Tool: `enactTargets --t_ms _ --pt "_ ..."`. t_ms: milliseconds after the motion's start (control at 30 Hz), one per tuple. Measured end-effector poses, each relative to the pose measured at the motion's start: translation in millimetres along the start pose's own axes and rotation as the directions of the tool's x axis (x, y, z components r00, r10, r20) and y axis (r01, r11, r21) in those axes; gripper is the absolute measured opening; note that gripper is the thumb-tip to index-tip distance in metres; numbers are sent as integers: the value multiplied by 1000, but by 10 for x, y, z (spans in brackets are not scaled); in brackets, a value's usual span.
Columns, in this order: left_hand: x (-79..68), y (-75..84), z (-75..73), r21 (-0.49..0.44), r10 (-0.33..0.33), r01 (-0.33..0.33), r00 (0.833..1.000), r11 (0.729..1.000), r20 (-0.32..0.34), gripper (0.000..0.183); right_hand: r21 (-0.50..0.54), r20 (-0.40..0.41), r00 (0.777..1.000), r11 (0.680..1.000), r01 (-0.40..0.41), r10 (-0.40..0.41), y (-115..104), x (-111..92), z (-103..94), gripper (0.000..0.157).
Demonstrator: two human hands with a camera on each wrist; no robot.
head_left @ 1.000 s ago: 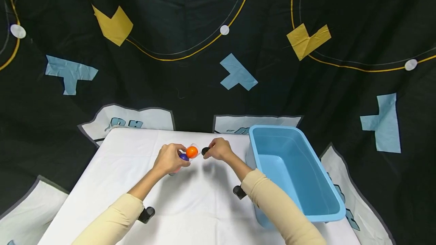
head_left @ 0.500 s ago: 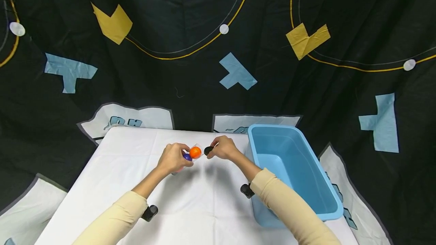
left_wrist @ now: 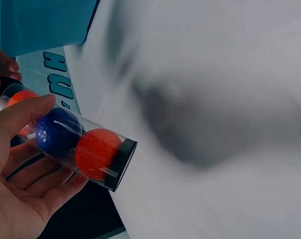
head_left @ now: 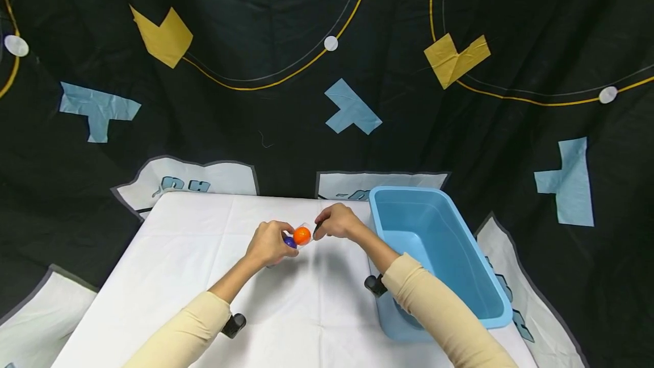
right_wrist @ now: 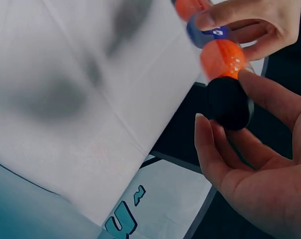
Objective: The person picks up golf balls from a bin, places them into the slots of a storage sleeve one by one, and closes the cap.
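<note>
My left hand (head_left: 271, 245) grips a clear plastic tube (left_wrist: 103, 124) with balls in a row inside. A blue ball (left_wrist: 59, 132) sits between a red-orange ball (left_wrist: 98, 153) and an orange ball (head_left: 302, 235). The tube's far end from the right hand carries a black end cap (left_wrist: 122, 165). My right hand (head_left: 338, 221) pinches a second black cap (right_wrist: 230, 103) between thumb and fingers, right at the tube's other end beside the orange ball. In the left wrist view the left thumb lies across the tube, with the fingers beneath it.
A light blue plastic bin (head_left: 375, 220) stands on the right of the white-covered table (head_left: 189, 254), close under the right forearm. Behind the table hangs a black cloth (head_left: 245, 129) with taped shapes. Black wrist-camera mounts (head_left: 234, 326) stick out below both sleeves.
Both hands have shifted a little to the right with the tube and cap. The black cap has turned more edge-on in the head view and is closer to the tube's end.
</note>
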State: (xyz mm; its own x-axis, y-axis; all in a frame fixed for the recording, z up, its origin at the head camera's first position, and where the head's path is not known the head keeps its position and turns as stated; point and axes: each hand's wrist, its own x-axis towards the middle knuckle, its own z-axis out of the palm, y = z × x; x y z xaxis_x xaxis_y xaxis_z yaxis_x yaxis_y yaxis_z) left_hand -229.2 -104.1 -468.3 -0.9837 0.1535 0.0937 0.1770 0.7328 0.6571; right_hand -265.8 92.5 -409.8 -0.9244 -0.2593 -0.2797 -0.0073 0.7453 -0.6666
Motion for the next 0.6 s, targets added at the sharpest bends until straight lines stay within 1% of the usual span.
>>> enactTargets --t_ms 133,233,300,433,600 --pt "5 43 58 -30 25 -25 1000 999 -1 36 87 61 998 996 -19 14 8 -20 -21 33" --pt "12 70 86 -43 43 -43 999 998 -1 35 148 92 995 988 -40 27 28 -22 -6 35" --pt "14 83 104 -47 41 -41 999 998 0 35 169 104 994 984 -52 35 38 -24 7 38" --pt "3 77 166 -61 25 -25 1000 998 2 35 158 106 993 985 -73 56 46 -31 27 41" --pt "-8 35 295 -69 27 -28 1000 997 -6 37 105 71 994 991 -87 79 75 -27 66 33"
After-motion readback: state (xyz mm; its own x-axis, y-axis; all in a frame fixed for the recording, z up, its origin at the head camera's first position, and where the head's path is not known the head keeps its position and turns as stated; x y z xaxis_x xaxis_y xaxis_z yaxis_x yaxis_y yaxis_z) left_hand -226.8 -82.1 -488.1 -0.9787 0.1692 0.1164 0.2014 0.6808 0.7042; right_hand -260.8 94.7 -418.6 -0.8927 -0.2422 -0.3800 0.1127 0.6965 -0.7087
